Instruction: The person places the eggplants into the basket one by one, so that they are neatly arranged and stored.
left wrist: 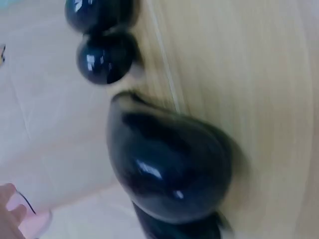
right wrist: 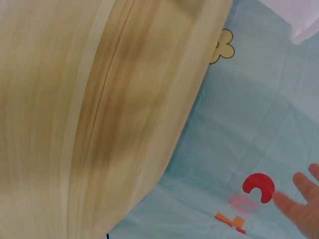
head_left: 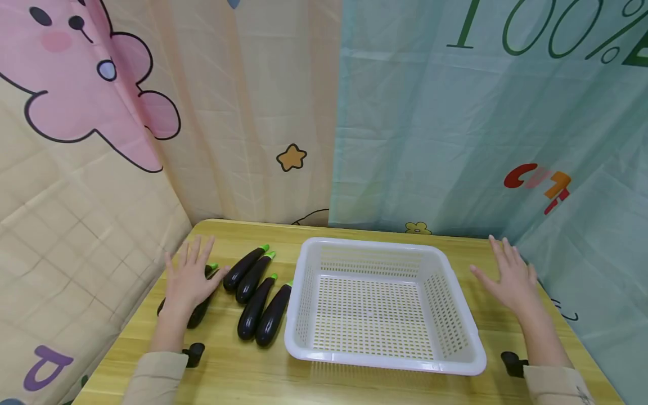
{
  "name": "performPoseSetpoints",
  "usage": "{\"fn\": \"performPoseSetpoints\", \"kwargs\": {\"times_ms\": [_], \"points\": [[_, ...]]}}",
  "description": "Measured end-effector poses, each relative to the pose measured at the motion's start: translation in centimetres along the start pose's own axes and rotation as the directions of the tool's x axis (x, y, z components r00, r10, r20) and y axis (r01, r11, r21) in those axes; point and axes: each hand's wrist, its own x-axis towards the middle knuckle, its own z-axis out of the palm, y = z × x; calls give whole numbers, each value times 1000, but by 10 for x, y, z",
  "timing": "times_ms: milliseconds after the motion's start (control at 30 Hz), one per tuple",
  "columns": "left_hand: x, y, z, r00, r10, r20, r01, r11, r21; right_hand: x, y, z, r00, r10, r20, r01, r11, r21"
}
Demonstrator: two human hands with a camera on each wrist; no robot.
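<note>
At far left, a cream curtain [head_left: 228,112] printed with a pink cartoon figure [head_left: 76,107] rises behind a wood-grained table [head_left: 243,377]. The left hand [head_left: 189,283], palm down, extends over the table's left part with fingers spread and straight, grasping nothing; a black wrist device [head_left: 194,354] shows just beside the cuff of its beige sleeve [head_left: 157,378]. Beneath and beside this hand lie two partly hidden eggplants [head_left: 199,313]; whether the palm touches them cannot be told. In the left wrist view, glossy dark eggplants appear blurred and close to the camera. Immediately to the right lie four further eggplants [head_left: 253,309], side by side and slanted, their green caps toward the table's far edge; the rightmost lies against or just beside the basket, contact being unclear. The white perforated basket [head_left: 387,363] stands upright near the table's centre, its open top facing up. At right, before a teal curtain [head_left: 430,112], the right hand [head_left: 512,284] is held well apart from the basket's right rim, fingers extended and released, thumb toward the basket; a second black device [head_left: 513,364] shows at its wrist.
</note>
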Motion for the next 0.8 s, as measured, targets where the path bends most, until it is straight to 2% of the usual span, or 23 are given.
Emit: {"fn": "performPoseSetpoints", "kwargs": {"times_ms": [67,133,200,267,333,400,500,600,633,700,733,800], "points": [[-1,-7,-2,998,-28,-47,25,997,-70,0,0,0,999,0,-49,6,993,115],[-2,-15,-5,994,-62,-92,49,989,-140,0,0,1,997,9,-78,12,964,264],[-4,-23,-7,987,-100,-124,72,975,-212,-1,-1,1,997,32,-75,1,913,407],[-6,-30,-8,980,-135,-143,92,957,-275,-2,-1,1,997,56,-54,-22,870,492],[-9,-37,-10,976,-170,-137,112,928,-354,-2,5,6,997,70,-34,-38,824,565],[-12,-44,-10,972,-203,-119,135,895,-426,0,21,17,998,56,-13,-35,764,644],[-15,-54,-10,968,-242,-68,173,837,-520,8,65,50,1000,16,-23,9,570,821],[-18,-62,-8,965,-261,-21,199,786,-586,17,107,83,999,-26,-18,26,378,925],[-19,-65,-7,965,-264,-6,207,769,-605,18,115,91,999,-29,-14,23,340,940],[-20,-70,-5,964,-266,19,218,746,-629,19,122,99,999,-23,27,-17,336,942],[-21,-73,-4,964,-265,33,224,735,-640,18,122,100,999,-19,47,-38,329,943],[-22,-77,-3,963,-261,64,239,722,-650,15,116,98,996,-13,90,-80,335,939]]}}
